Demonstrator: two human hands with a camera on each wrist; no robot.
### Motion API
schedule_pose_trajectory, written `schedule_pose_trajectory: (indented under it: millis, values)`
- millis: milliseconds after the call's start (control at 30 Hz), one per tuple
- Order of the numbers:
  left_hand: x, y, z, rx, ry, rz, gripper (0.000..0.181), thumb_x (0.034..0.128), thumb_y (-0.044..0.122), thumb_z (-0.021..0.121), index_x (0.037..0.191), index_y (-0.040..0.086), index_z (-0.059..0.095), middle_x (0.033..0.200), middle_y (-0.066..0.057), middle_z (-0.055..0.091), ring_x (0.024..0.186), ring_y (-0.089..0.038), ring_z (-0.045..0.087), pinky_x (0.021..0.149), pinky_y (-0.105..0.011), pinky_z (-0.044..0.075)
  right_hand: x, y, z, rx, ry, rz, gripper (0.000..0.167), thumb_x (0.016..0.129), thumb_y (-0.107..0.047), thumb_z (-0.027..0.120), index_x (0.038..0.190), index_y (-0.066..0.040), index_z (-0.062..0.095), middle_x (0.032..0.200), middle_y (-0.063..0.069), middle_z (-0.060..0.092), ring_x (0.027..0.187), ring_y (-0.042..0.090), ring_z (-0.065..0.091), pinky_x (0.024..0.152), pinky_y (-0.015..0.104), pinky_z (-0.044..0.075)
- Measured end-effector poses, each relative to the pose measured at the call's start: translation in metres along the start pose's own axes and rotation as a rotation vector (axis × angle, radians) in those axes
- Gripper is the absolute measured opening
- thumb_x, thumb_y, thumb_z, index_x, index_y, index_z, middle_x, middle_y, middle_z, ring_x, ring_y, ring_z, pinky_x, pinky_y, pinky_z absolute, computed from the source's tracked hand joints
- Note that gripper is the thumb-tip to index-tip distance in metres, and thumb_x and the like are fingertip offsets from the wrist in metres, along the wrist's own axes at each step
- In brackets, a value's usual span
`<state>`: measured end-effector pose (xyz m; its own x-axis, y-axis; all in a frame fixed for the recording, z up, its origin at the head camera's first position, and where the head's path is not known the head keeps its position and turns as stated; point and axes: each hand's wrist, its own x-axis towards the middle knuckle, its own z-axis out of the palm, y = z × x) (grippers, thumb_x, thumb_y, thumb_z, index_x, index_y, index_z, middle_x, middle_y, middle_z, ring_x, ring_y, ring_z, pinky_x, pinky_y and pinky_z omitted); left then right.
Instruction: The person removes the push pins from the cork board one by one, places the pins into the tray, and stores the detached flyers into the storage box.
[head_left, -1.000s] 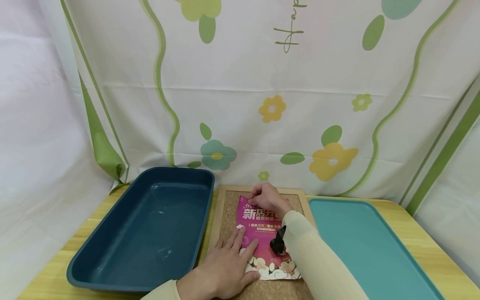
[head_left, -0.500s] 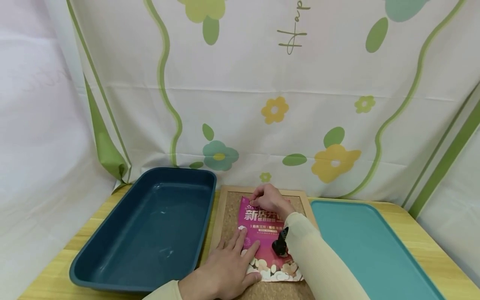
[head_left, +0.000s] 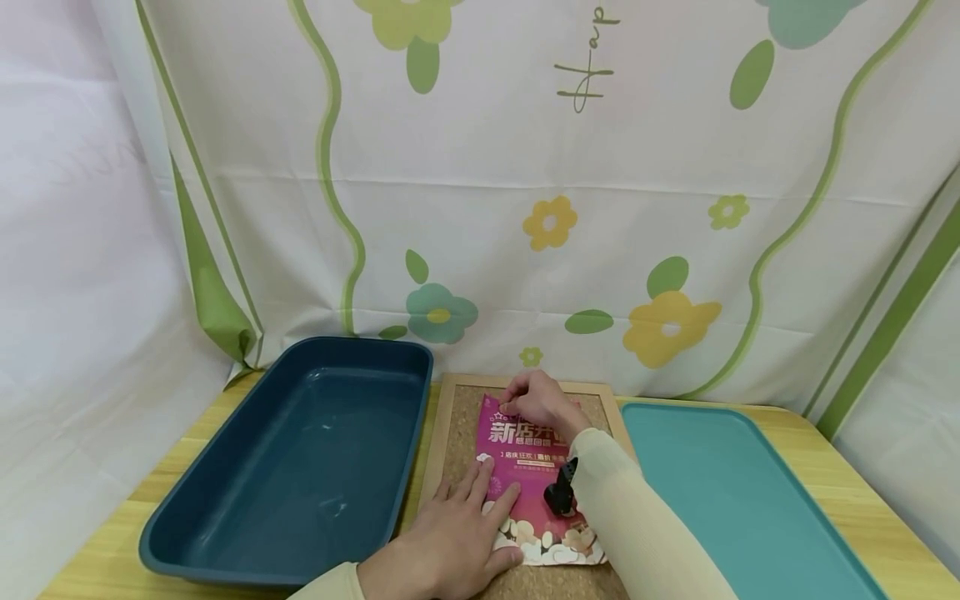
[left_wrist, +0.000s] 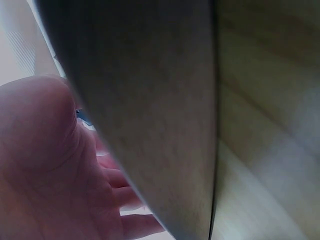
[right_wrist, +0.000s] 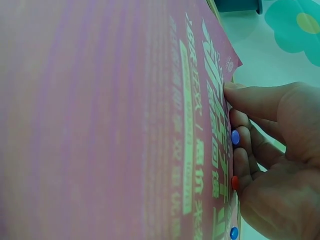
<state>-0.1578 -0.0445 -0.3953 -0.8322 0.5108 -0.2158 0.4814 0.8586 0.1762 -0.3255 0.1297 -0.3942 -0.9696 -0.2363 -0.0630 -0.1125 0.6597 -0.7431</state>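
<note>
A pink poster with large characters lies on a wood-framed corkboard. My left hand rests on its lower left part, fingers spread, some of them on the cork. At the poster's upper left, my right hand has its thumb and bent fingers against the sheet. What lies between those fingertips is hidden. In the right wrist view, a violet push pin, a red push pin and a blue push pin stand along the poster's top edge. One poster corner lifts beyond the thumb.
Left of the board stands a deep dark-blue tray. A flat teal tray lies to the right. All rest on a wood-grain table. A white flowered cloth hangs close behind the board.
The head view shifts slightly. Both hands stay in the same places on the poster, which has not visibly moved on the board.
</note>
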Motion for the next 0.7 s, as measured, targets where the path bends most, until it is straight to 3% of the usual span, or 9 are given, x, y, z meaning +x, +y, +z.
schedule_pose_trajectory:
  millis: [700]
  values:
    - [0.001,-0.0008,0.0002,-0.002,-0.002,0.0,0.075,0.1014,0.071,0.049,0.166,0.035,0.035,0.178,-0.009,0.024,0.163,-0.034,0.029,0.122,-0.064,0.04,0.0013,0.0057,-0.003,0.06,0.0,0.02,0.006,0.097,-0.016,0.077,0.094,-0.012,0.081,0.1,0.006,0.073,0.091,0.02,0.064,0.076,0.029,0.048]
